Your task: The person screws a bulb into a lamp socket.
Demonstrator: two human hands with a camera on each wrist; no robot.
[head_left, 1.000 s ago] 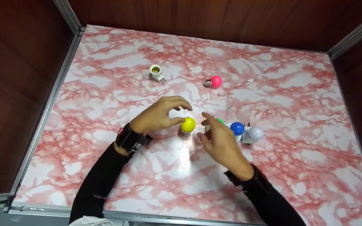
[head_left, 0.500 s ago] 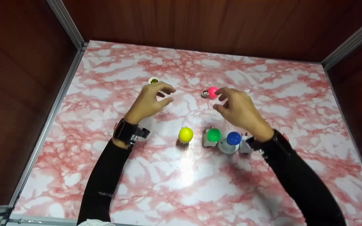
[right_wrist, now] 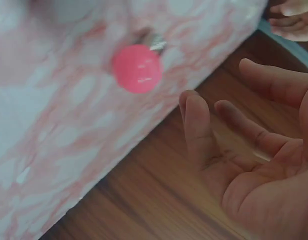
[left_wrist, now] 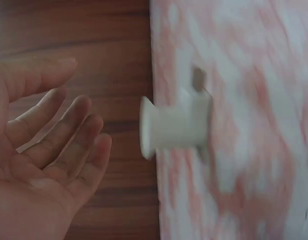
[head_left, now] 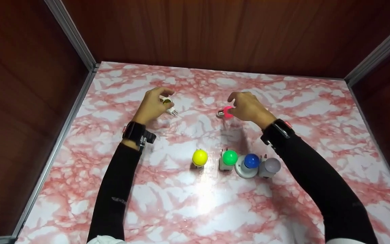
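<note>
My left hand (head_left: 152, 105) is just above a white plug-in lamp socket (head_left: 170, 107), its fingers loosely bent and holding nothing. In the left wrist view that socket (left_wrist: 176, 125) stands apart from the fingertips, its round mouth towards the hand. My right hand (head_left: 247, 106) hovers over a pink light bulb (head_left: 228, 112) lying on its side with its metal screw base pointing left. The right wrist view has a gap between the pink bulb (right_wrist: 138, 69) and the loosely bent fingers. Part of the bulb is covered by the hand in the head view.
Nearer me stand a yellow bulb (head_left: 200, 158), a green bulb (head_left: 230, 157) in a white socket, a blue bulb (head_left: 251, 161) on a round white base (head_left: 244, 171), and a white bulb (head_left: 272, 165) in a socket. Brown wood-grain panels (head_left: 215, 37) wall the marbled tabletop (head_left: 168, 203).
Both hands have left the yellow bulb and moved away from me, the left to the white socket, the right to the pink bulb. The head view has tilted up.
</note>
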